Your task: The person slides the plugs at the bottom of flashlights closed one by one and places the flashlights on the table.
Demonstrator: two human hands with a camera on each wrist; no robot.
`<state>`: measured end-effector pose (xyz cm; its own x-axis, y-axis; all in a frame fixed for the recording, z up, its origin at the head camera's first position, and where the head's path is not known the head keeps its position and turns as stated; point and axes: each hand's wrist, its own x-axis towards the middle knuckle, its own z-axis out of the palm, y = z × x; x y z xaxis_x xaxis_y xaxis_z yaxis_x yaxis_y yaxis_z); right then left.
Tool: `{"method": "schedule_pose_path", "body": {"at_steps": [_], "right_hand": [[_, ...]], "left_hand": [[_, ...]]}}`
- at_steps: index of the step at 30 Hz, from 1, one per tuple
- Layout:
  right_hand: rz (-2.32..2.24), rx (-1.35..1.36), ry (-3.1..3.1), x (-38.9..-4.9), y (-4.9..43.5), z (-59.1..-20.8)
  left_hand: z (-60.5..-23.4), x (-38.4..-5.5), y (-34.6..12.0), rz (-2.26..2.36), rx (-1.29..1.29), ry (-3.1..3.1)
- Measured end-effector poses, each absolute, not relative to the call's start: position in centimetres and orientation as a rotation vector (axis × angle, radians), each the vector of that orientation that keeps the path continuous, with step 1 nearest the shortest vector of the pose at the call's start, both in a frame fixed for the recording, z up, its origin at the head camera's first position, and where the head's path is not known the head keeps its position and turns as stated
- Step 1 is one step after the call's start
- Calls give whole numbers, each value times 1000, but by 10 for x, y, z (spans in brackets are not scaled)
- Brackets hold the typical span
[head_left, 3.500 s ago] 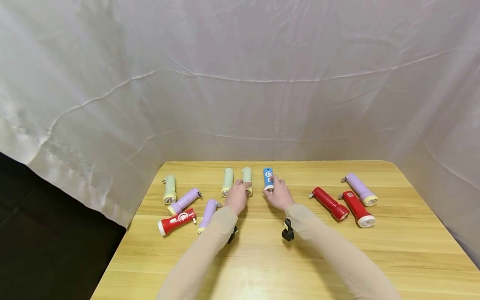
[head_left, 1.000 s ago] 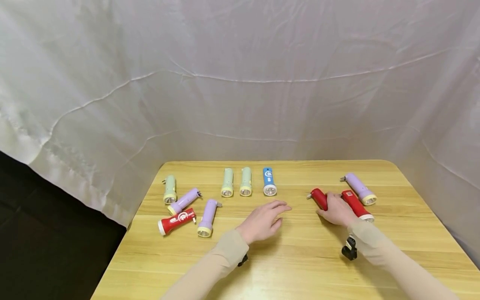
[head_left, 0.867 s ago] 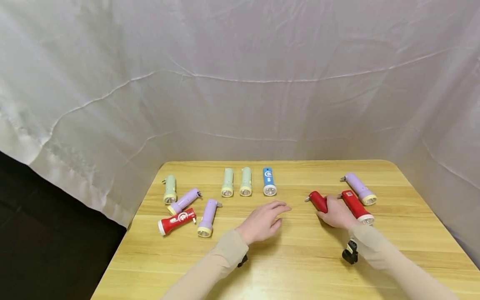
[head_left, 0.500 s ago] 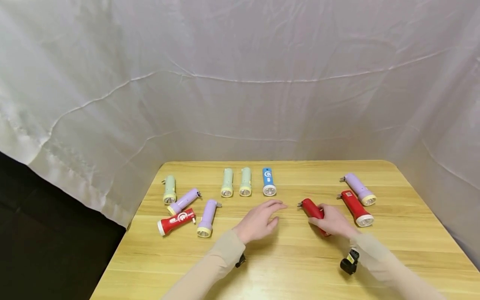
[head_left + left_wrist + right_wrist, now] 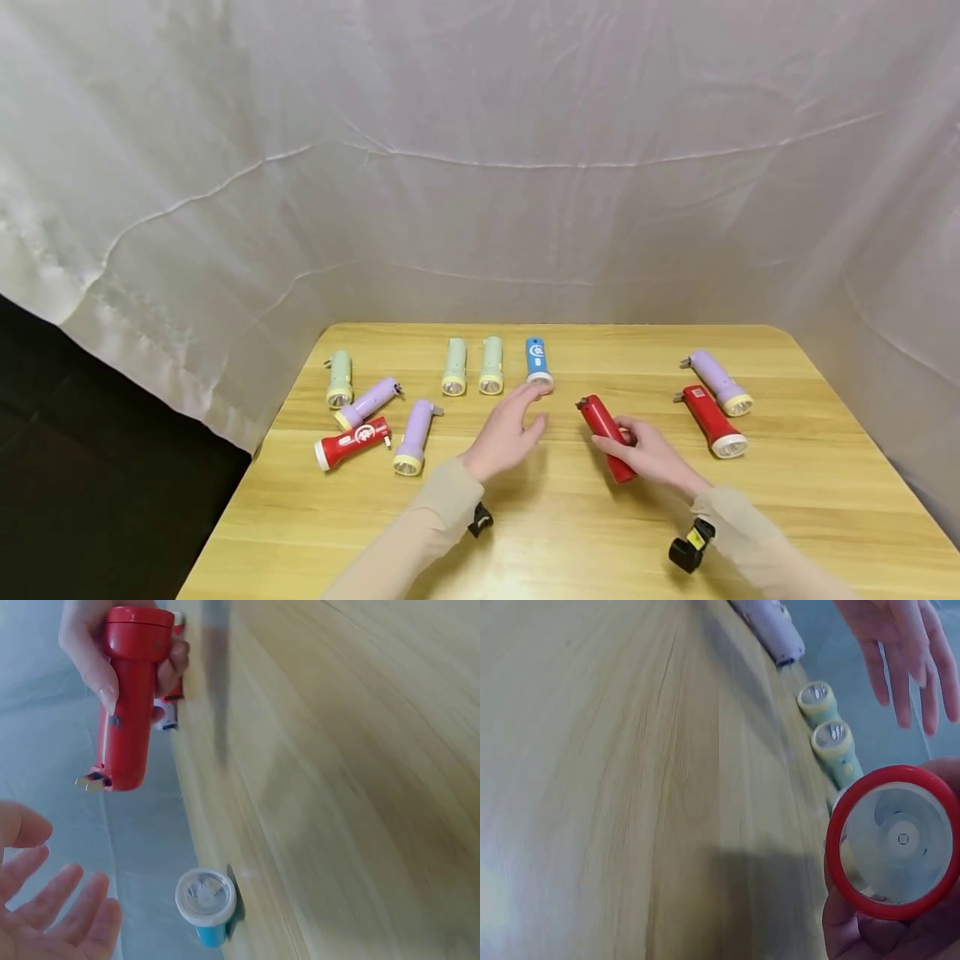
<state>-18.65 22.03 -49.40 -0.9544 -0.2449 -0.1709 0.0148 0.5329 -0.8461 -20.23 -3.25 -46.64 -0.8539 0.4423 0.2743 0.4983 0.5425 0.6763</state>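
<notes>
Clearly, the right hand (image 5: 647,454) gripped the red flashlight (image 5: 602,422) above the table (image 5: 570,537), long axis slanted, pronged end away and leftward; the left hand (image 5: 504,435) (fingers loose, nothing held) hung apart, left of it.

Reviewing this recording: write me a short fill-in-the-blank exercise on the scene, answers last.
The right hand holds the red flashlight, while ____ other red flashlights lie on the table.
The left hand holds ____.
The paired flashlights beside the blue flashlight are pale ____.

Missing words: two; nothing; green.
</notes>
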Motion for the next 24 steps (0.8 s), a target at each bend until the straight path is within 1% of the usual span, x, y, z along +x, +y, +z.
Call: {"method": "schedule_pose_path", "body": {"at_steps": [7,17,24], "right_hand": [[-1450,-301,2479,-179,210,-489],[-1454,-458,2580,-172,205,-494],[-1433,-674,2729,-173,201,-498]], "left_hand": [[-463,-202,-32,-1465,-780,-2641],[-454,-200,-24,-1733,-663,-2589],[-450,-200,-11,-1808,-646,-2631]]}}
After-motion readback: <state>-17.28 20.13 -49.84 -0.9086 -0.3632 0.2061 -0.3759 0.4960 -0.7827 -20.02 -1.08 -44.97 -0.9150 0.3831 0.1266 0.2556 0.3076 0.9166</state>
